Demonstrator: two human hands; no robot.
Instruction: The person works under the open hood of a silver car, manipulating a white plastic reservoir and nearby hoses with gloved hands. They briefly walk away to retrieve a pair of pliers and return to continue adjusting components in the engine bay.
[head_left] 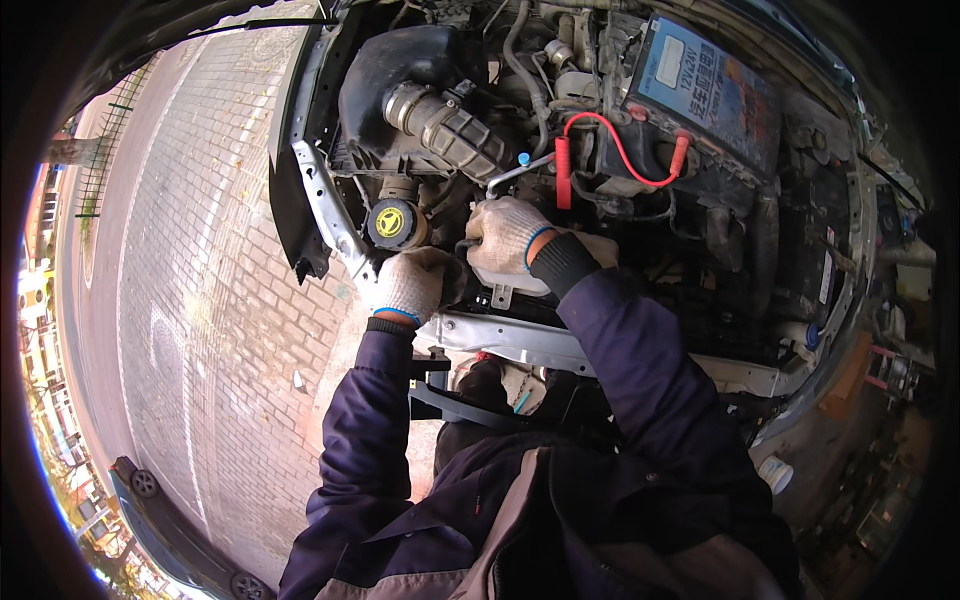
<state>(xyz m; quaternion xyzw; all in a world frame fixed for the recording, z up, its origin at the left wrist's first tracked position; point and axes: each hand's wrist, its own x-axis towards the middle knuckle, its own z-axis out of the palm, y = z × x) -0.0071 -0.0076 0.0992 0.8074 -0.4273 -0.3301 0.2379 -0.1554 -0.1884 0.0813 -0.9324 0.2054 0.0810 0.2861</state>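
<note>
My left hand point(408, 282), in a white knit glove with a blue cuff edge, is closed beside a dark part below a round black cap with a yellow label point(390, 222). My right hand point(505, 232), gloved alike, has its fingers curled at the left end of a translucent white reservoir point(585, 248), near a short dark hose. What either hand grips is hidden. Just above my right hand are a metal pipe with a blue-topped fitting point(523, 160) and a red-handled lead point(563, 170).
An open engine bay holds an air box point(400, 65), ribbed intake duct point(450, 135) and blue-grey battery box point(700, 85). A silver crossmember point(520, 340) runs along the front edge. Brick pavement point(230, 300) lies left, with a parked car point(180, 530). A white bucket point(776, 474) stands lower right.
</note>
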